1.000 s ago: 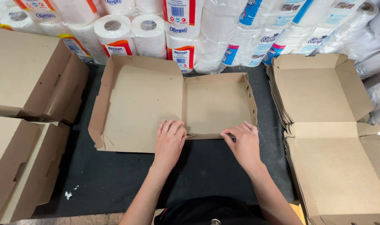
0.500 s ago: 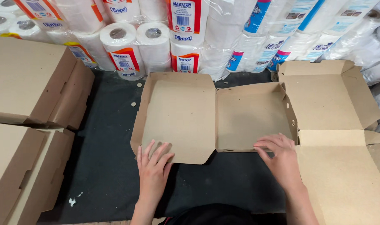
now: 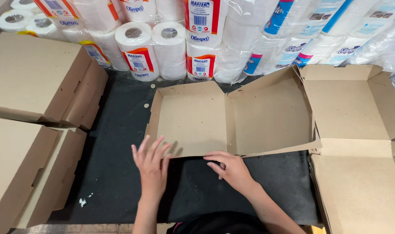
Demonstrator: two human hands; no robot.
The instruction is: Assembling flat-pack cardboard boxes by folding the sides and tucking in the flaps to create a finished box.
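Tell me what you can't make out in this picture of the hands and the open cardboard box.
Head view only:
- Open box: its near flap under the right hand is covered by the fingers.
- Left hand: whether it touches the box or hovers is unclear.
- Flat stack: cut off by the right edge.
- Folded boxes: cut off by the left edge.

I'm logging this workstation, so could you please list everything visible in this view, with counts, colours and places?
Open cardboard box: one, brown, unfolded at centre of the mat, near edge under both hands.
Folded cardboard boxes: at least three, brown, stacked at left.
Flat cardboard box blanks: a stack, brown, at right; count unclear.
Paper roll packs: many, white in clear wrap, along the back.
Work mat: one, black, under everything.
Left hand: open, fingers spread, at the box's near edge.
Right hand: pressing that near edge.
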